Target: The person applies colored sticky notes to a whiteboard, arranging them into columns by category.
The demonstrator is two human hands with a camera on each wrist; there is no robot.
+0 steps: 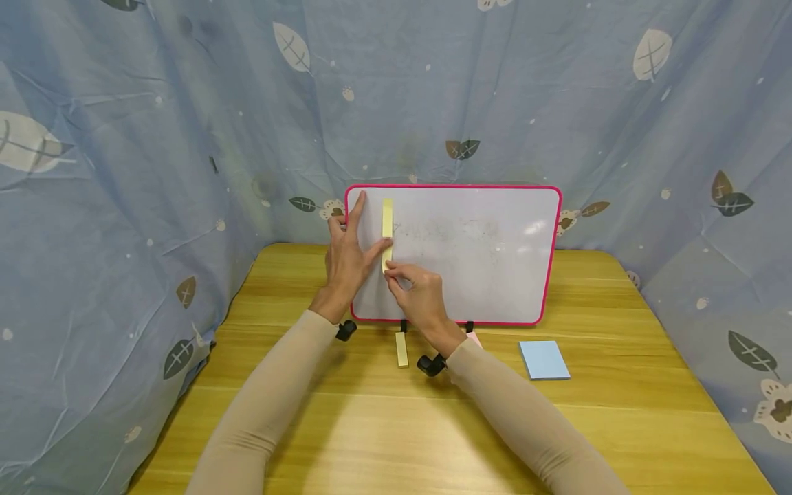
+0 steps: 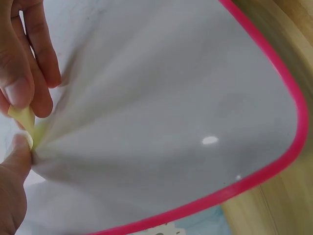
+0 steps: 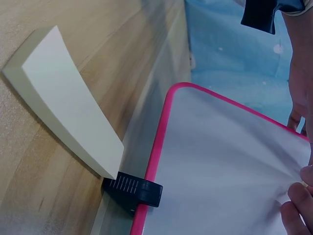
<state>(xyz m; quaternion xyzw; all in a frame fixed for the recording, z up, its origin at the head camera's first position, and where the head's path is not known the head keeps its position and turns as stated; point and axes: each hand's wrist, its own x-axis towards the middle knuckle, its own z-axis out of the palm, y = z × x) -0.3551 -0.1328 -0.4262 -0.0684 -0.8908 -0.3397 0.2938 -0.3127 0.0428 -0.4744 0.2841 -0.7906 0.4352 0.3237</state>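
Note:
A whiteboard [image 1: 489, 268] with a pink rim stands upright on the table. Near its left side an upper yellow sticky strip [image 1: 387, 216] lies against the surface, and a lower yellow sticky strip [image 1: 387, 254] is just beneath it. My left hand [image 1: 348, 260] is at the board's left edge, index finger extended upward and thumb touching the lower strip's top. My right hand [image 1: 423, 297] pinches that strip's bottom end between thumb and fingertips. The left wrist view shows the lower strip [image 2: 23, 117] bent between the left thumb [image 2: 18, 159] and the right fingers.
A pad of yellow strips [image 1: 401, 350] lies before the board, beside a black stand clip [image 1: 403, 325]. A pink pad [image 1: 474, 338] is partly hidden by the right forearm. Right of it rests a blue sticky-note pad [image 1: 544, 360]. A patterned curtain [image 1: 396, 89] hangs behind the table.

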